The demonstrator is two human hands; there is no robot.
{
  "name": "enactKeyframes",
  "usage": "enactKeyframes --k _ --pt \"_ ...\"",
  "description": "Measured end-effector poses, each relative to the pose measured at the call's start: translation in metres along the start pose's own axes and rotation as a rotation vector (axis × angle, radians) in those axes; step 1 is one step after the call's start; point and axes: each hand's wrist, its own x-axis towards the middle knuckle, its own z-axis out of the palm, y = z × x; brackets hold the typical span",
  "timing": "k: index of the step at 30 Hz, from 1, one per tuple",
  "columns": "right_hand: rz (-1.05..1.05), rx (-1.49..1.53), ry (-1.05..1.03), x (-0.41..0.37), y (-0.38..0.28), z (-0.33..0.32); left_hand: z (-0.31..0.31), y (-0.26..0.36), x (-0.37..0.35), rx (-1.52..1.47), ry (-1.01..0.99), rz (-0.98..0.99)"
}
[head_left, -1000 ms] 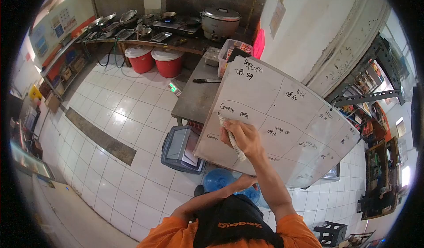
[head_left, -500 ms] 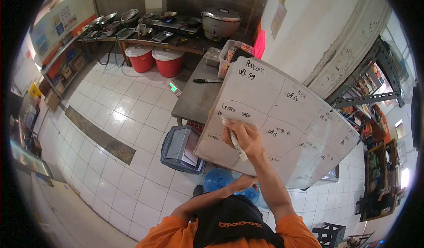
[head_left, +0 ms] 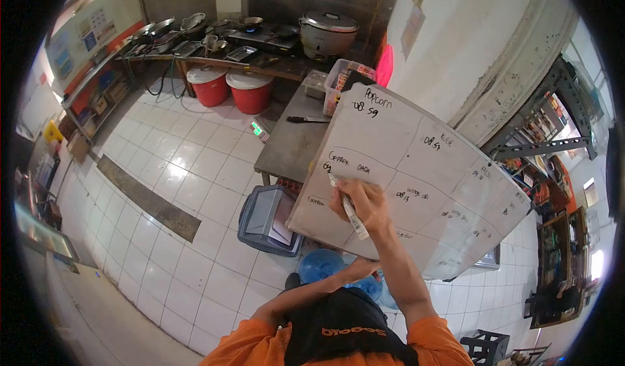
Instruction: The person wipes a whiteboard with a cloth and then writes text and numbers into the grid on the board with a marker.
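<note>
A white marker [head_left: 355,220] is pinched in my right hand [head_left: 364,203]. Its tip is at the whiteboard [head_left: 371,128], just below and right of fresh black digits under the words "Geprek dada". Drawn lines split the board into sections with handwritten names and times, such as "Popcorn 08.59". At the board's lower edge my left hand [head_left: 360,270] is closed on the rim, its fingers partly hidden.
Left of the board stands a metal table [head_left: 286,146] bearing a black-handled brush [head_left: 307,119] and a plastic box. Below are a lidded bin [head_left: 267,219] and blue water jugs [head_left: 321,265]. Red buckets [head_left: 250,96], pans and a rice cooker [head_left: 329,34] are farther back.
My right hand and the marker have shifted slightly right and down. More of the black digits under "Geprek dada" now shows. My left hand stays at the board's lower edge.
</note>
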Motion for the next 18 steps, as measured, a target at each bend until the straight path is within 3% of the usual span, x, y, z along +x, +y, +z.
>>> enactKeyframes --k 3,8,18 --pt "-0.030 0.010 0.014 0.000 0.001 0.001 0.004 0.021 -0.012 0.047 0.015 -0.055" --pt "-0.002 0.013 0.022 -0.003 -0.001 -0.003 -0.004 -0.006 0.005 -0.014 -0.033 -0.005" --pt "-0.021 -0.037 0.008 -0.004 0.003 -0.008 -0.004 0.014 0.000 -0.015 -0.011 0.005"
